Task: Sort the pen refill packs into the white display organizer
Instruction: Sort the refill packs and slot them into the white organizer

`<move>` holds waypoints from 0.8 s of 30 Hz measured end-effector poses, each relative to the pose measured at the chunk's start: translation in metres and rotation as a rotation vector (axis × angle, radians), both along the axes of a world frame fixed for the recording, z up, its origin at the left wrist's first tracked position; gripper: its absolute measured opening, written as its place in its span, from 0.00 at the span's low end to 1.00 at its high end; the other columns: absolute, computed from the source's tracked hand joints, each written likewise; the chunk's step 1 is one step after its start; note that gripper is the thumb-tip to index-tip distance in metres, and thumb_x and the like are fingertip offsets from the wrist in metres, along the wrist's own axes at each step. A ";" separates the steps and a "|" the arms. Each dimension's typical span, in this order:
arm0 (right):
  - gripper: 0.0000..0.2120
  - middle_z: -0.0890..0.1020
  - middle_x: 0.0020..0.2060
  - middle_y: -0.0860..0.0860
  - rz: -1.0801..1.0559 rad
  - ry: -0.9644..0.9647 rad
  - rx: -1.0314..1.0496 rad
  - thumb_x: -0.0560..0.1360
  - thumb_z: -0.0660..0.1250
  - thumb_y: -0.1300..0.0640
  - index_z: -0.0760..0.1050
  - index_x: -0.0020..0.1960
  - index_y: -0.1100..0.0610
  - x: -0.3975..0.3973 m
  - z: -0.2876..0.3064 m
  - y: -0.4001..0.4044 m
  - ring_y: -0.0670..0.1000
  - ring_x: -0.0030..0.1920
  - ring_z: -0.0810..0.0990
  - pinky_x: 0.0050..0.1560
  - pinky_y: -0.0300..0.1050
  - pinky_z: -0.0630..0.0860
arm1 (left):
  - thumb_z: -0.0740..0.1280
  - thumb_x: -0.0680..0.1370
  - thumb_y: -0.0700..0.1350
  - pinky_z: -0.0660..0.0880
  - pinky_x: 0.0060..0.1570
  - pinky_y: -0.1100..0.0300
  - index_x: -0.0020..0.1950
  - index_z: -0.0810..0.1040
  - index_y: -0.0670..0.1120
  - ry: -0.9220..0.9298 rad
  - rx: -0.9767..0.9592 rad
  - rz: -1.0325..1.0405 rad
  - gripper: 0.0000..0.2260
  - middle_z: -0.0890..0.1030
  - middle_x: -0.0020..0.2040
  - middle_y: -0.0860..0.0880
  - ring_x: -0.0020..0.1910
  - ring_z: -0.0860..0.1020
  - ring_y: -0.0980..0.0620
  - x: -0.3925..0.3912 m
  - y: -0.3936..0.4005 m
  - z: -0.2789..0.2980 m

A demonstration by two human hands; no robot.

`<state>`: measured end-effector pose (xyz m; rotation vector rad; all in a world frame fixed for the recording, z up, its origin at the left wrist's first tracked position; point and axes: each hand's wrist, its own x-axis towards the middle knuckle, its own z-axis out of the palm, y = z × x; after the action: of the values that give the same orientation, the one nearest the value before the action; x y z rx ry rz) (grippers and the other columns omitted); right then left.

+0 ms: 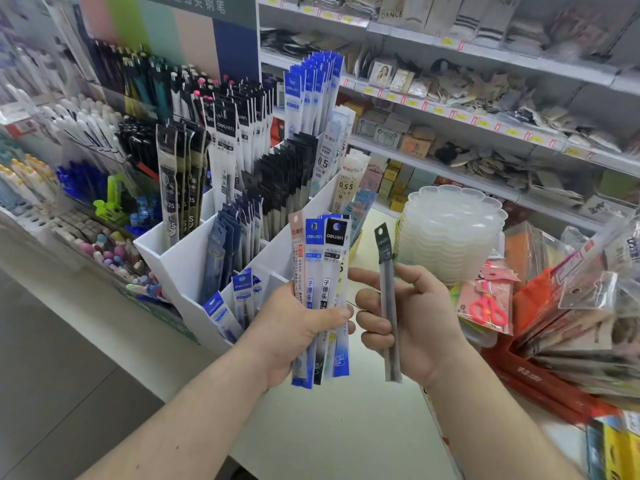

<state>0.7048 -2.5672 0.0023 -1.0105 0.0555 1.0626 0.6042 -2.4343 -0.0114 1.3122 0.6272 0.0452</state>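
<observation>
My left hand [298,329] grips a bunch of several pen refill packs [322,271], blue, black and pink topped, held upright in front of the white display organizer [183,261]. My right hand [412,317] holds a single slim dark-topped refill pack [387,271] upright, just right of the bunch. The organizer stands on the counter with tiered compartments that hold many refill packs, black, dark blue and bright blue. Both hands hover near its front right corner, apart from it.
A stack of clear plastic trays [450,230] stands right of the organizer. Packaged goods with pink scissors [488,306] and a red bag [540,375] crowd the right side. Pen displays [86,140] fill the left; store shelves [485,98] run behind.
</observation>
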 end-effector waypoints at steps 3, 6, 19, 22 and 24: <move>0.25 0.67 0.32 0.53 0.036 0.084 0.111 0.72 0.58 0.49 0.79 0.60 0.65 0.002 -0.005 -0.006 0.49 0.25 0.64 0.23 0.36 0.62 | 0.74 0.74 0.38 0.81 0.54 0.42 0.58 0.79 0.47 0.001 0.020 0.016 0.14 0.86 0.43 0.45 0.45 0.86 0.46 0.002 0.000 -0.004; 0.23 0.71 0.33 0.54 0.020 0.033 0.057 0.72 0.58 0.52 0.83 0.56 0.65 0.003 -0.007 -0.006 0.51 0.27 0.67 0.26 0.40 0.64 | 0.74 0.74 0.39 0.81 0.53 0.42 0.58 0.79 0.45 0.016 0.035 0.032 0.13 0.85 0.40 0.45 0.43 0.86 0.47 0.003 0.000 -0.007; 0.21 0.79 0.39 0.54 -0.155 -0.249 -0.208 0.83 0.57 0.52 0.85 0.47 0.62 0.001 -0.005 -0.006 0.51 0.38 0.75 0.44 0.46 0.75 | 0.76 0.73 0.39 0.83 0.48 0.48 0.56 0.78 0.49 0.054 0.104 0.021 0.14 0.85 0.39 0.49 0.40 0.86 0.50 0.009 -0.007 -0.012; 0.21 0.81 0.37 0.50 -0.155 -0.388 -0.346 0.84 0.58 0.50 0.85 0.41 0.56 0.001 -0.003 -0.003 0.46 0.35 0.75 0.40 0.41 0.72 | 0.75 0.74 0.39 0.82 0.51 0.45 0.54 0.78 0.47 0.049 0.126 0.038 0.12 0.85 0.37 0.49 0.40 0.86 0.49 0.006 -0.005 -0.008; 0.17 0.76 0.28 0.48 -0.125 -0.438 -0.346 0.83 0.59 0.51 0.82 0.46 0.59 0.000 -0.001 0.001 0.43 0.27 0.73 0.32 0.38 0.70 | 0.75 0.74 0.39 0.81 0.53 0.44 0.53 0.78 0.48 0.041 0.152 0.071 0.11 0.85 0.38 0.49 0.42 0.86 0.49 0.002 -0.002 -0.004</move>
<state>0.7048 -2.5666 0.0013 -1.5157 -0.0557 0.7110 0.6058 -2.4362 -0.0150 1.4397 0.7163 0.1269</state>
